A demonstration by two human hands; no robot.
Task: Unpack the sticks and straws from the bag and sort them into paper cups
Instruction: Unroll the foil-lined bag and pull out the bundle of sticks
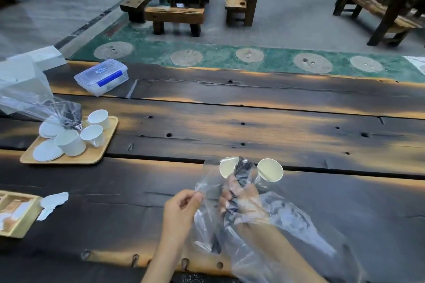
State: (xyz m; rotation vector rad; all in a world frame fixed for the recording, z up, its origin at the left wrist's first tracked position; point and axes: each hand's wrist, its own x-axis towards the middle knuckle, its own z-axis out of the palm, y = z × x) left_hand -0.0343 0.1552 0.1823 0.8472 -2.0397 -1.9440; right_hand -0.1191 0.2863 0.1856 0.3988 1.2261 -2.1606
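On the dark plank table (230, 126), a clear plastic bag (287, 220) lies near the near edge, its mouth pointing away from the person. The right hand (247, 202) is inside the bag, fingers closed around a bundle of dark sticks or straws (241, 170) whose far ends stick up between two white paper cups (270, 169). The left hand (181, 208) pinches the bag's left edge between thumb and fingers, just beside the right hand. The two cups stand just beyond both hands, the left one seen through the plastic. Far left, a wooden tray (92, 156) carries more white cups and lids.
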